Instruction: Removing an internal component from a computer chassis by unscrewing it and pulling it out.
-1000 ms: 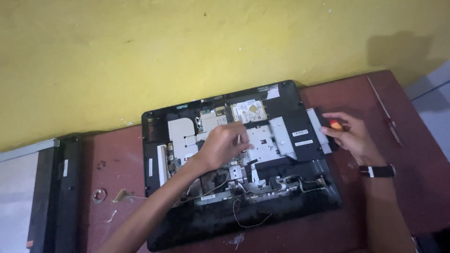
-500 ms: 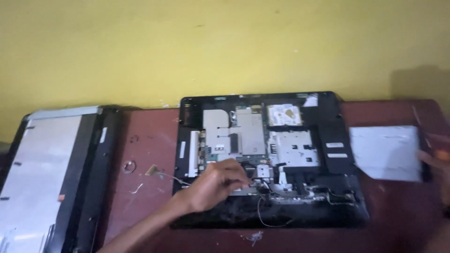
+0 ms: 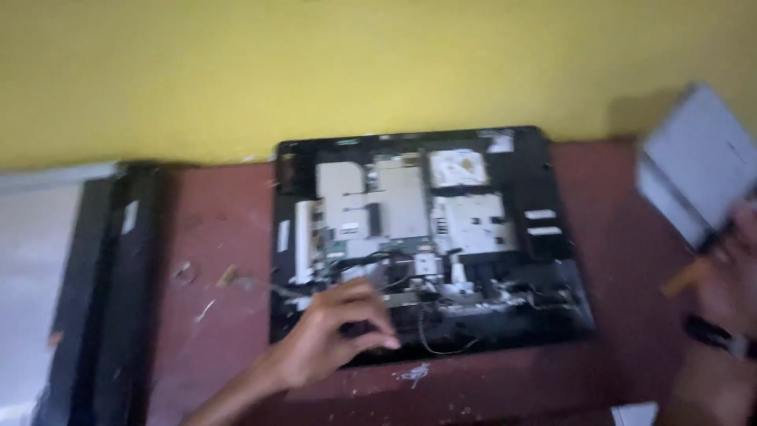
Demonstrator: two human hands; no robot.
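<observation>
Right hand [image 3: 729,272], at the right edge of the frame, is clamped around a flat grey panel [image 3: 698,185] lifted clear of the table and tilted up toward the wall; an orange-handled tool [image 3: 684,278] sticks out of the same grip. Motion blur hides the exact finger placement. Left hand [image 3: 335,335], lower centre, holds nothing: fingers loosely curled, tips resting on the bottom edge of the opened computer chassis [image 3: 552,197].

Progress, as judged: back cover is off and the grey panel is out of the machine, so disassembly looks well under way. Metal shields, boards and a tangle of thin cables low in the chassis remain in place, so much is left.

Chassis works as a shallow black tray, centre frame, lying flat on the reddish-brown table [image 3: 213,237]. Inside: silver shield plates upper half, a lighter square unit upper right, loose wiring lower half. Far left, a long black and grey cover [image 3: 102,276] lies apart. Small bits of debris [image 3: 185,274] sit between it and the chassis.
</observation>
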